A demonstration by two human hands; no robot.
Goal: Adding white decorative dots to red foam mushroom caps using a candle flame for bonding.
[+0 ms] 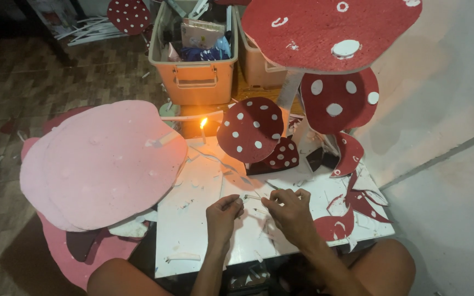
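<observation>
My left hand (223,215) and my right hand (290,211) meet over a low white table (193,219), fingertips almost touching. Each pinches a small thin pale stick; which piece is in which hand is hard to tell. More small pale sticks (252,197) lie just beyond my fingers. A lit candle (203,127) burns at the table's far edge. Red foam mushroom caps with white dots (249,129) stand behind it, and a very large red cap (325,30) rises at the top right.
A big pink foam cap (108,164) overlaps the table's left side. Red foam scraps (357,203) litter the right edge. Two orange plastic bins (196,77) stand behind. A white wall is on the right, tiled floor on the left. My knees are under the table's near edge.
</observation>
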